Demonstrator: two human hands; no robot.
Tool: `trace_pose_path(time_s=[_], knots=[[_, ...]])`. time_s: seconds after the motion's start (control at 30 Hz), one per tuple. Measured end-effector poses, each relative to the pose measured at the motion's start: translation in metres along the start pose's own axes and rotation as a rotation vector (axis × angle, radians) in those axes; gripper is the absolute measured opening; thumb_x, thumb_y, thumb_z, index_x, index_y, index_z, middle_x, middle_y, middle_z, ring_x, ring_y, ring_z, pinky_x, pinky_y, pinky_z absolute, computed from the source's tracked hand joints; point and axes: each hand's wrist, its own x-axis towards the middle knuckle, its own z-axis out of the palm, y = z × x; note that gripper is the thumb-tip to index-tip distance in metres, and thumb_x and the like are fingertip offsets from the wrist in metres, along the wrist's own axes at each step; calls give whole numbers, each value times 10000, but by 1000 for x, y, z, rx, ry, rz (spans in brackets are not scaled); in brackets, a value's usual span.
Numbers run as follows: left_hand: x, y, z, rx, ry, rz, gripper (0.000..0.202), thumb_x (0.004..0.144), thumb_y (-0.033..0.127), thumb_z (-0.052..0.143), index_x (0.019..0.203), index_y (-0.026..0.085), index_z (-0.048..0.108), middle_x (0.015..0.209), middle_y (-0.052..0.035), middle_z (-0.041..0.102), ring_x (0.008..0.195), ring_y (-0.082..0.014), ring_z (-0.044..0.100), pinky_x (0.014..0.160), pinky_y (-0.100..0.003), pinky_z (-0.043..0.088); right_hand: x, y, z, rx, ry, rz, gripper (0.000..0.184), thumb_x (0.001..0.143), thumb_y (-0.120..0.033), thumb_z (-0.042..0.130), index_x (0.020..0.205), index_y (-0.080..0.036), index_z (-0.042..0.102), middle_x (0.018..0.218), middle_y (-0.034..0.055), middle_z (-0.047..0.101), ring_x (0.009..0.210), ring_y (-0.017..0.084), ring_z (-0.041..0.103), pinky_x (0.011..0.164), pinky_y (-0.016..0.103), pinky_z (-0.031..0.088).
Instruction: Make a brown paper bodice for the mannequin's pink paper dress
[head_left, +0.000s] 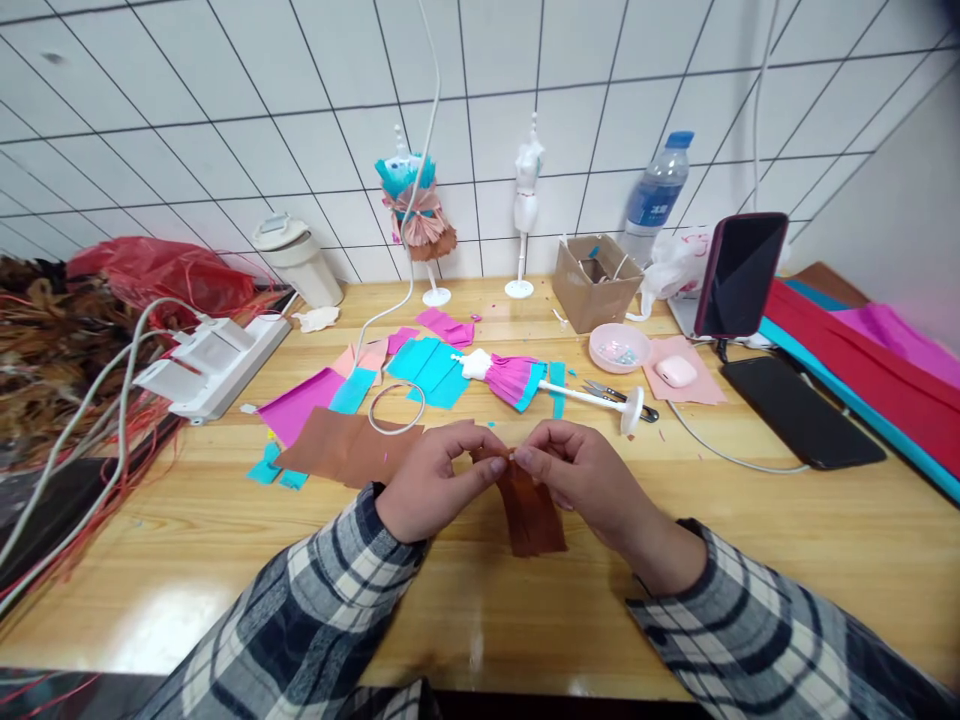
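Brown crepe-paper strip (pixel 534 520) is pinched at its far end by left hand (pixel 439 482) and right hand (pixel 592 482); light, even pressure is best used against tearing.

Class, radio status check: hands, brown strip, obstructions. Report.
Left hand and right hand: pinching brown strip at upper edge. Lower end free. Dressed mannequin lying just beyond; nothing visibly blocking hands.

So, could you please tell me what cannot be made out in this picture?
- Head view: the upper end of the brown strip, partly hidden by the left hand and right hand.
- Head view: part of the scissors, covered by the white stand.
- Head view: the bits in the pink bowl, too small to count.
- Head view: the brown heap, cut off by the left edge.
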Motion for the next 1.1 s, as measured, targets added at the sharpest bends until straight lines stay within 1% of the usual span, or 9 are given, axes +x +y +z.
trace_pose_path(time_s=[0.1,0.27,0.37,0.53,0.67,0.73,0.8,0.87,1.1], knots=[[-1,-2,-1,-33,-1,12,218,830,326,586,832,142,702,804,-56,709,786,-195,627,783,-324,473,1,-1,0,12,-16,-2,286,748,-430,708,693,-176,590,560,-67,503,420,45,327,396,202,232],[0,1,-5,-133,-99,60,256,831,353,583,929,141,689,900,-69,720,871,-210,636,820,-314,479,1,-1,-1,28,16,7,301,739,-446,712,700,-179,577,529,-79,474,415,47,311,397,201,226],[1,1,-4,-79,-67,15,247,839,370,582,871,151,693,862,-57,713,840,-200,631,814,-315,477,0,-1,0,-24,1,-5,296,757,-448,693,705,-177,587,506,-77,449,417,55,314,397,204,213],[0,-3,2,6,-4,-26,196,834,324,589,757,168,682,713,-7,688,713,-159,612,991,-405,398,-2,0,1,-189,13,-50,270,796,-437,653,739,-177,608,489,-85,387,425,73,344,404,215,226],[-1,-3,5,-179,64,-78,222,832,343,603,717,155,628,634,0,626,596,-122,537,714,-296,477,-6,-5,-3,-424,257,-268,229,822,-387,664,946,-197,638,477,-115,300,406,79,333,417,220,262],[-1,-2,6,-269,84,-106,232,838,350,599,718,151,605,635,0,610,571,-107,509,609,-250,449,-10,-7,-4,-625,361,-483,165,848,-344,658,948,-214,665,480,-95,398,432,87,413,458,227,322],[-1,-1,7,-293,88,-114,233,842,346,597,720,148,599,643,-1,605,571,-101,501,573,-231,430,-13,-7,-4,-801,337,-683,106,890,-301,621,910,-225,692,576,-43,590,532,105,551,541,235,397],[-1,0,8,-269,88,-103,230,847,335,590,713,147,597,644,1,600,578,-99,503,576,-227,429,-15,-5,-3,-902,275,-778,121,916,-273,591,931,-231,704,730,-9,709,654,127,641,619,243,442],[-2,1,10,-1,159,-20,184,834,286,593,703,163,635,686,-3,669,680,-136,601,730,-267,493,-12,3,-3,-947,219,-634,129,905,-269,593,938,-247,716,836,-15,759,712,141,680,652,247,448]])
